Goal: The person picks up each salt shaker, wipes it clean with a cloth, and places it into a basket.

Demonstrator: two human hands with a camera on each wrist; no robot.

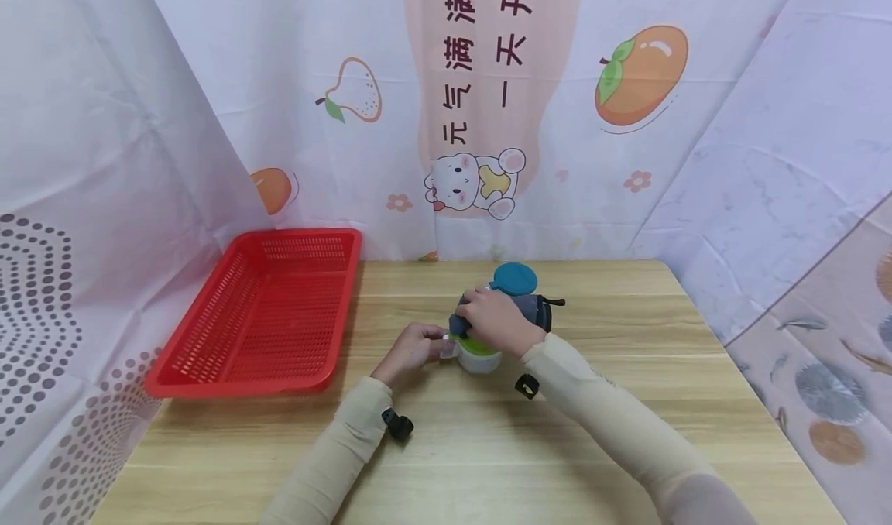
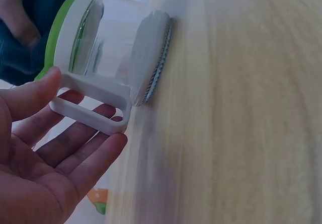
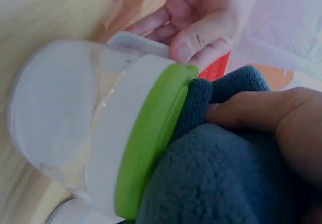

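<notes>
A clear jar with a white collar, side handle and green lid stands upright on the table. At its handle my left hand pinches with the thumb on the near side and the fingers behind. My right hand grips a bunched dark blue-grey cloth and presses it against the top of the green lid. Part of the lid is hidden under cloth and hand. Just behind my right hand shows a round blue lid; what lies below it is mostly covered.
Beside my right wrist sits a dark object with a short black strap, partly hidden. On the left of the wooden table stands a red plastic basket with perforated sides. A printed curtain hangs along the back edge.
</notes>
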